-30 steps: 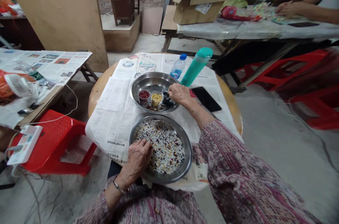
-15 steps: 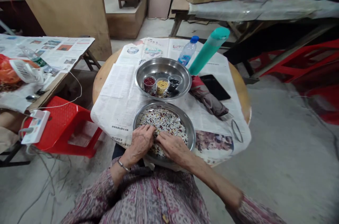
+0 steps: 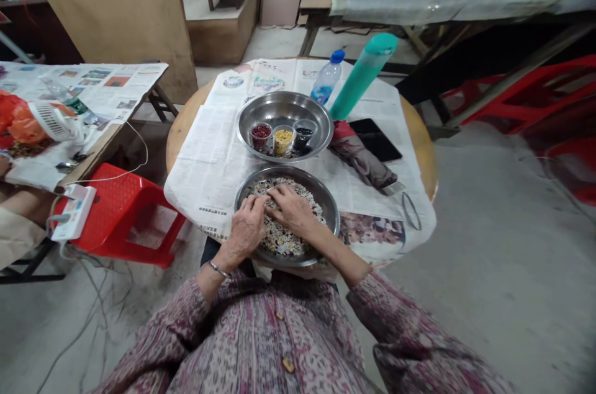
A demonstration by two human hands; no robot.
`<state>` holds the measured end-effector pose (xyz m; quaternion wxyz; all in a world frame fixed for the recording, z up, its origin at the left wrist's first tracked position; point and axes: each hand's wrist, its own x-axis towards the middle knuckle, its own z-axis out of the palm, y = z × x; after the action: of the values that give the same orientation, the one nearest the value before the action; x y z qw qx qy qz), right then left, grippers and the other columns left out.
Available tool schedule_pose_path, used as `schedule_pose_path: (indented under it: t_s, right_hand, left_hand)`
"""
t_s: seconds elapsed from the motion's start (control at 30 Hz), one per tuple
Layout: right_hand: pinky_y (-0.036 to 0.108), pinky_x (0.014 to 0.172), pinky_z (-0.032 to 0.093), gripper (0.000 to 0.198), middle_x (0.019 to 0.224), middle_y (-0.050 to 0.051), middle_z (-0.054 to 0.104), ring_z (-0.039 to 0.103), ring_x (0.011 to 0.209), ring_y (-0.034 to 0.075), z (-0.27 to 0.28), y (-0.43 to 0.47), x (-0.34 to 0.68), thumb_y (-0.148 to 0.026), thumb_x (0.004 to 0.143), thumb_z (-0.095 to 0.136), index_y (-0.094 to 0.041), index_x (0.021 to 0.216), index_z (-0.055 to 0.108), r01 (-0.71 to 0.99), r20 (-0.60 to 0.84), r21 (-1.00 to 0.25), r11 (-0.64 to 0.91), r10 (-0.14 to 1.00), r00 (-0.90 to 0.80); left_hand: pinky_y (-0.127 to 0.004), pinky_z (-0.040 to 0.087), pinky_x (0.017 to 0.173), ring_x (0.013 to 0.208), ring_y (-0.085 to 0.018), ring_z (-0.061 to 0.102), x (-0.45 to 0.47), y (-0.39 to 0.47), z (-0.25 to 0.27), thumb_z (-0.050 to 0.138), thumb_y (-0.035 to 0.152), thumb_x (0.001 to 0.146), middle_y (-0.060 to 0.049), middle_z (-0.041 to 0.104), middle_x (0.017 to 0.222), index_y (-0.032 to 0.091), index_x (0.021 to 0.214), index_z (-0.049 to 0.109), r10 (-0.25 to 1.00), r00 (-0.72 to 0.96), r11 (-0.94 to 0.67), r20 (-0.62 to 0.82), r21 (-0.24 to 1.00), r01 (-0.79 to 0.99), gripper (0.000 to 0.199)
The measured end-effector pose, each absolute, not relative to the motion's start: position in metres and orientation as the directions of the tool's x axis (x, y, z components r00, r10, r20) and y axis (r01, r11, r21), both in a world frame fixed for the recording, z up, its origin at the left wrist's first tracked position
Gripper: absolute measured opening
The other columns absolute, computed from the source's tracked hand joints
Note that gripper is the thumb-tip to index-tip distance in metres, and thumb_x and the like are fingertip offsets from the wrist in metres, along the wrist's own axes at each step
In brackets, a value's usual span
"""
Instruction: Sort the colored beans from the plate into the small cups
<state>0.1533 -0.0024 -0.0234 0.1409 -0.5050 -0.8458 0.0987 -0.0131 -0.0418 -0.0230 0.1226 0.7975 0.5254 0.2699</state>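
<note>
Nearest me on the table stands a steel bowl point(image 3: 333, 220) with a spread of mixed grains point(image 3: 286, 239), mostly white with dark, red and yellow bits. My left hand point(image 3: 249, 223) is over its left side, fingers curled down together; whatever lies under them is hidden. Beside it my right hand point(image 3: 293, 211) rests over the middle of the grains, fingers stretched forward and a little apart. Just beyond, a second steel bowl point(image 3: 285, 101) holds three clear cups: a cup of red beans point(image 3: 261, 133), a cup of yellow beans point(image 3: 282, 141) and a cup of black beans point(image 3: 303, 133).
Newspaper point(image 3: 200, 146) covers the round table. Behind and right of the far bowl are a water bottle point(image 3: 326, 79), a teal bottle point(image 3: 363, 77), a folded umbrella point(image 3: 361, 158) and a dark tablet point(image 3: 377, 141). A red stool point(image 3: 125, 214) carrying a power strip point(image 3: 74, 213) stands left.
My right hand has moved forward and left across the grains, its fingers stretching out. My left hand stays at the bowl's left side. The view has shifted slightly.
</note>
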Motion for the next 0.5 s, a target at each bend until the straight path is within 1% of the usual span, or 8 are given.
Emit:
schedule_pose_path:
  t_s: [0.1,0.17,0.23,0.27,0.33,0.37,0.4,0.5]
  right_hand:
    - [0.03,0.08,0.047,0.015,0.106,0.009,0.061,0.057,0.101,0.021,-0.025,-0.015,0.151,-0.024,0.094,0.058,-0.018,0.106,0.063,0.721,0.095,-0.359,0.593,0.792,-0.603]
    - [0.028,0.076,0.046,0.013,0.099,0.007,0.062,0.058,0.092,0.019,-0.024,-0.02,0.161,-0.017,0.094,0.054,-0.018,0.1,0.065,0.725,0.05,-0.357,0.588,0.787,-0.614]
    - [0.028,0.077,0.045,0.021,0.097,0.007,0.064,0.059,0.089,0.018,-0.021,-0.022,0.175,-0.011,0.094,0.049,-0.019,0.102,0.066,0.786,0.039,-0.328,0.524,0.839,-0.543]
    - [0.029,0.08,0.046,0.024,0.099,0.008,0.065,0.059,0.092,0.019,-0.019,-0.022,0.183,-0.009,0.093,0.047,-0.019,0.105,0.066,0.82,0.054,-0.308,0.482,0.87,-0.491]
    - [0.032,0.086,0.046,0.025,0.108,0.011,0.065,0.058,0.102,0.023,-0.014,-0.024,0.195,-0.013,0.094,0.048,-0.018,0.11,0.066,0.881,0.095,-0.261,0.395,0.919,-0.384]
    - [0.034,0.087,0.047,0.024,0.112,0.013,0.065,0.057,0.107,0.026,-0.012,-0.026,0.2,-0.018,0.095,0.05,-0.018,0.114,0.065,0.905,0.102,-0.236,0.353,0.935,-0.339]
    - [0.036,0.086,0.048,0.026,0.115,0.014,0.064,0.056,0.109,0.029,-0.011,-0.028,0.203,-0.025,0.095,0.054,-0.017,0.118,0.063,0.925,0.096,-0.21,0.317,0.948,-0.303]
    - [0.039,0.082,0.05,0.046,0.117,0.017,0.062,0.058,0.107,0.032,-0.017,-0.04,0.205,-0.042,0.09,0.063,-0.014,0.126,0.058,0.944,0.047,-0.183,0.273,0.962,-0.269]
  left_hand:
    - [-0.039,0.048,0.104,0.119,-0.022,0.054,-0.014,-0.041,-0.024,0.036,0.005,0.096,-0.011,0.059,0.122,0.019,0.13,0.052,0.897,0.272,-0.429,0.348,0.536,0.727,0.04]
    - [-0.04,0.048,0.104,0.118,-0.022,0.054,-0.014,-0.041,-0.024,0.035,0.006,0.096,-0.011,0.059,0.121,0.019,0.128,0.053,0.897,0.276,-0.43,0.344,0.546,0.719,0.038]
    - [-0.039,0.049,0.103,0.114,-0.021,0.055,-0.013,-0.041,-0.023,0.037,0.01,0.098,-0.01,0.059,0.119,0.019,0.125,0.055,0.897,0.29,-0.432,0.333,0.533,0.727,0.033]
    - [-0.038,0.049,0.102,0.113,-0.021,0.055,-0.013,-0.041,-0.022,0.039,0.011,0.099,-0.01,0.059,0.118,0.019,0.123,0.055,0.896,0.3,-0.435,0.327,0.521,0.734,0.03]
    - [-0.038,0.048,0.103,0.114,-0.022,0.054,-0.014,-0.042,-0.018,0.045,0.016,0.099,-0.009,0.059,0.119,0.018,0.122,0.055,0.891,0.343,-0.45,0.298,0.483,0.751,0.026]
    - [-0.04,0.047,0.105,0.117,-0.023,0.052,-0.014,-0.042,-0.014,0.05,0.019,0.098,-0.01,0.058,0.122,0.018,0.124,0.054,0.886,0.376,-0.463,0.272,0.456,0.76,0.026]
    - [-0.042,0.046,0.106,0.12,-0.025,0.05,-0.015,-0.043,-0.009,0.057,0.024,0.096,-0.011,0.055,0.127,0.018,0.126,0.052,0.88,0.413,-0.475,0.235,0.425,0.77,0.031]
    - [-0.049,0.046,0.105,0.129,-0.033,0.043,-0.018,-0.048,0.007,0.078,0.04,0.081,-0.016,0.044,0.142,0.019,0.135,0.044,0.873,0.484,-0.478,0.068,0.323,0.817,0.068]
